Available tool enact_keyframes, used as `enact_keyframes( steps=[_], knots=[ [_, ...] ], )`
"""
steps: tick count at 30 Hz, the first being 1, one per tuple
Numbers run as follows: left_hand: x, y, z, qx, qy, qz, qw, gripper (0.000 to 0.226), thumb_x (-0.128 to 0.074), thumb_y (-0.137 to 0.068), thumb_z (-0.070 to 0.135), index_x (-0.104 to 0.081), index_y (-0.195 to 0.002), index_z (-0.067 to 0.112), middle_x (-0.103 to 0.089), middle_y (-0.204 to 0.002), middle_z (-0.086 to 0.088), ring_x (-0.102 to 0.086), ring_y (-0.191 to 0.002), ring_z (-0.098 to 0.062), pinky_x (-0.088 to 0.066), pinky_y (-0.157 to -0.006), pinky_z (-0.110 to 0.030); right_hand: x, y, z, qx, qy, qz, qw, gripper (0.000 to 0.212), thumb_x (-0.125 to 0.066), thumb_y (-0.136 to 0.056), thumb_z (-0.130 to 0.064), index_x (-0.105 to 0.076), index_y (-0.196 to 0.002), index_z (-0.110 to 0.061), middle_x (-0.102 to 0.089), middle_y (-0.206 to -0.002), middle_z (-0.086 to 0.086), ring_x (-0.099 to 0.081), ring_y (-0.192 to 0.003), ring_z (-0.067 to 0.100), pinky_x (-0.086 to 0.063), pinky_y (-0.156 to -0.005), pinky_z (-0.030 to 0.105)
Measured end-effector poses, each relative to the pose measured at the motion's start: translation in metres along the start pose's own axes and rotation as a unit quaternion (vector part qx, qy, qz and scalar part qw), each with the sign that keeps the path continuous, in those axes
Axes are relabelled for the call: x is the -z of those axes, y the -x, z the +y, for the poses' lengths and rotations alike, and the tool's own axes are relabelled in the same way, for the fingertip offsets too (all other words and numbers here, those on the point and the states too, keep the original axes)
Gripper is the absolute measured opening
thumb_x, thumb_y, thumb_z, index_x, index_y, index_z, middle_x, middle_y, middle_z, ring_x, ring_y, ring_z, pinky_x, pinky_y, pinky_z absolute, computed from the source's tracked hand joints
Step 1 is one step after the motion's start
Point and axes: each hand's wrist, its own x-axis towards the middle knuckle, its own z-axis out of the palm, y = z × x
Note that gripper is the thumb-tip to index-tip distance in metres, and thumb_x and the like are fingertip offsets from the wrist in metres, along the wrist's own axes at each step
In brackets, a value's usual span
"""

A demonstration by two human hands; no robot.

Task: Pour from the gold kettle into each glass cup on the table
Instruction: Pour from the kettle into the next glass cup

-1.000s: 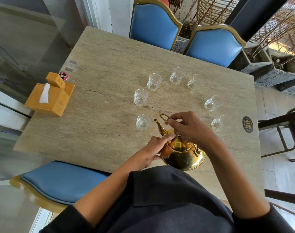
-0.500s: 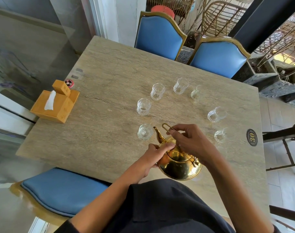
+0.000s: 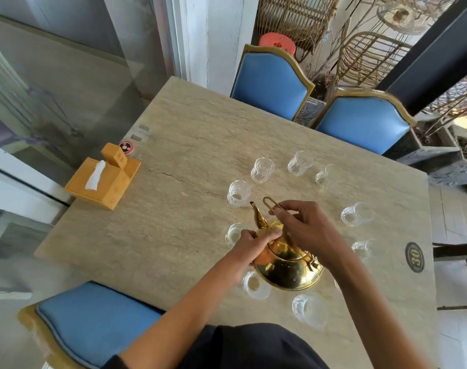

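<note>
The gold kettle (image 3: 288, 265) sits inside the ring of glass cups (image 3: 238, 193) on the bench (image 3: 189, 209), spout pointing away-left. The right hand (image 3: 304, 230) pinches its handle; the left hand (image 3: 256, 242) presses its lid.

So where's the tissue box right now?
In the head view, the tissue box sits at the table's left edge, well left of the glass cups.

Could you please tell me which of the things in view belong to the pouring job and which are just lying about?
Job:
- gold kettle, held by left hand and right hand
- glass cups ringed on the table, e.g.

Lying about:
- tissue box
- round call button
- number plaque
- blue chairs
</note>
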Motion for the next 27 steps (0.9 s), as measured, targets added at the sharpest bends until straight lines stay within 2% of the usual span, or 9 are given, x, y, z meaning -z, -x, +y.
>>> enact_keyframes(
  steps=[3, 6, 10, 14, 19, 21, 23, 25, 27],
  knots=[
    [0.000, -0.009, 0.009, 0.001, -0.004, 0.015, 1.000, 0.113, -0.077, -0.050, 0.086, -0.052, -0.137, 0.019, -0.072, -0.128, -0.006, -0.072, -0.114, -0.023, -0.060, -0.098, -0.045, 0.002, -0.014, -0.005, 0.003, 0.005, 0.000, 1.000, 0.022, -0.056, -0.103, -0.031, -0.075, -0.099, -0.021, -0.052, -0.046, -0.009, -0.042, -0.039, 0.002, -0.033, -0.045, 0.022],
    [-0.001, -0.015, 0.017, 0.001, 0.007, 0.019, 1.000, 0.105, -0.077, -0.053, 0.085, -0.053, -0.134, 0.021, -0.073, -0.128, -0.007, -0.073, -0.115, -0.024, -0.059, -0.102, -0.048, 0.006, -0.028, -0.008, 0.003, 0.017, 0.005, 1.000, 0.024, -0.056, -0.103, -0.029, -0.076, -0.099, -0.017, -0.054, -0.048, -0.008, -0.041, -0.038, 0.002, -0.034, -0.047, 0.025],
    [-0.003, -0.025, 0.026, 0.007, 0.022, 0.017, 1.000, 0.098, -0.076, -0.062, 0.081, -0.053, -0.135, 0.020, -0.073, -0.128, -0.006, -0.072, -0.114, -0.023, -0.060, -0.092, -0.041, 0.011, -0.046, -0.011, 0.003, 0.055, 0.007, 0.998, 0.024, -0.057, -0.102, -0.030, -0.076, -0.101, -0.016, -0.063, -0.058, -0.001, -0.046, -0.037, 0.001, -0.038, -0.049, 0.026],
    [-0.005, -0.036, 0.031, 0.017, 0.029, 0.029, 0.999, 0.104, -0.075, -0.058, 0.086, -0.056, -0.136, 0.019, -0.074, -0.128, -0.006, -0.073, -0.114, -0.022, -0.059, -0.086, -0.039, 0.013, -0.062, -0.013, -0.001, 0.085, 0.006, 0.996, 0.024, -0.058, -0.101, -0.031, -0.077, -0.099, -0.017, -0.063, -0.056, -0.005, -0.048, -0.037, 0.000, -0.038, -0.048, 0.023],
    [-0.006, -0.046, 0.037, 0.026, 0.030, 0.035, 0.999, 0.095, -0.071, -0.065, 0.081, -0.054, -0.135, 0.019, -0.073, -0.127, -0.005, -0.072, -0.112, -0.020, -0.057, -0.080, -0.034, 0.016, -0.076, -0.011, -0.009, 0.089, 0.000, 0.996, 0.022, -0.060, -0.100, -0.034, -0.078, -0.101, -0.021, -0.070, -0.063, 0.000, -0.061, -0.053, 0.015, -0.048, -0.053, 0.029],
    [-0.006, -0.048, 0.039, 0.027, 0.028, 0.035, 0.999, 0.094, -0.071, -0.066, 0.081, -0.054, -0.135, 0.019, -0.073, -0.127, -0.004, -0.072, -0.112, -0.019, -0.057, -0.081, -0.035, 0.017, -0.080, -0.009, -0.014, 0.087, -0.004, 0.996, 0.022, -0.060, -0.100, -0.034, -0.078, -0.101, -0.021, -0.070, -0.062, -0.001, -0.062, -0.052, 0.011, -0.048, -0.053, 0.029],
    [-0.006, -0.052, 0.038, 0.030, 0.024, 0.033, 0.999, 0.092, -0.071, -0.066, 0.080, -0.054, -0.133, 0.020, -0.072, -0.127, -0.004, -0.071, -0.113, -0.019, -0.059, -0.090, -0.040, 0.018, -0.083, -0.006, -0.018, 0.073, -0.013, 0.997, 0.022, -0.060, -0.100, -0.032, -0.077, -0.101, -0.017, -0.064, -0.052, -0.007, -0.052, -0.040, 0.002, -0.043, -0.049, 0.025],
    [-0.006, -0.054, 0.037, 0.034, 0.020, 0.033, 0.999, 0.093, -0.072, -0.065, 0.081, -0.053, -0.132, 0.021, -0.071, -0.127, -0.003, -0.070, -0.116, -0.020, -0.058, -0.106, -0.049, 0.019, -0.084, -0.003, -0.022, 0.057, -0.022, 0.998, 0.022, -0.060, -0.101, -0.030, -0.077, -0.101, -0.015, -0.055, -0.041, -0.012, -0.046, -0.034, 0.001, -0.037, -0.047, 0.023],
    [-0.006, -0.055, 0.037, 0.038, 0.017, 0.034, 0.999, 0.094, -0.072, -0.064, 0.081, -0.051, -0.133, 0.020, -0.070, -0.127, -0.003, -0.070, -0.117, -0.020, -0.056, -0.110, -0.052, 0.019, -0.086, -0.001, -0.025, 0.050, -0.027, 0.998, 0.022, -0.060, -0.101, -0.030, -0.076, -0.103, -0.014, -0.053, -0.039, -0.012, -0.044, -0.033, 0.001, -0.036, -0.047, 0.023]
  ],
)
